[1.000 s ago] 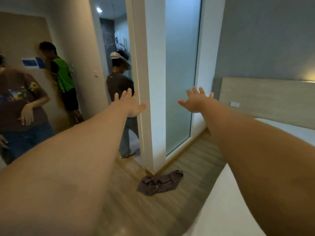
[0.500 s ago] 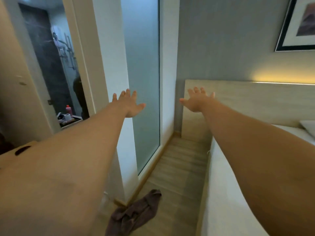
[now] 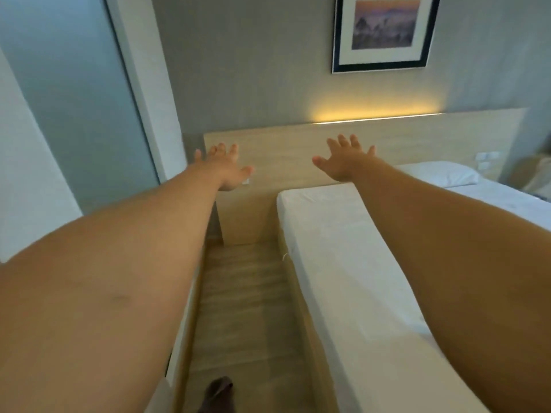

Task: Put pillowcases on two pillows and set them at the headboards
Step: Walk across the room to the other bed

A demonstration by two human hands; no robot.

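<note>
Both my arms are stretched straight out in front of me. My left hand point(image 3: 225, 168) is open with spread fingers and holds nothing, in front of the left end of the wooden headboard point(image 3: 286, 150). My right hand point(image 3: 346, 163) is likewise open and empty, above the head corner of the near bed point(image 3: 343, 263), which has a bare white sheet. One white pillow point(image 3: 438, 174) lies at the headboard further right, partly hidden by my right arm. No loose pillowcase is in view.
A narrow strip of wooden floor point(image 3: 247, 308) runs between the bed and a frosted glass partition point(image 3: 74, 99) on the left. A dark cloth point(image 3: 217, 391) lies on the floor near me. A framed picture point(image 3: 384, 28) hangs above the lit headboard.
My view has swung right, away from the doorway and the people, toward the headboard and beds. Both hands stay outstretched and open. The pillow has come into view.
</note>
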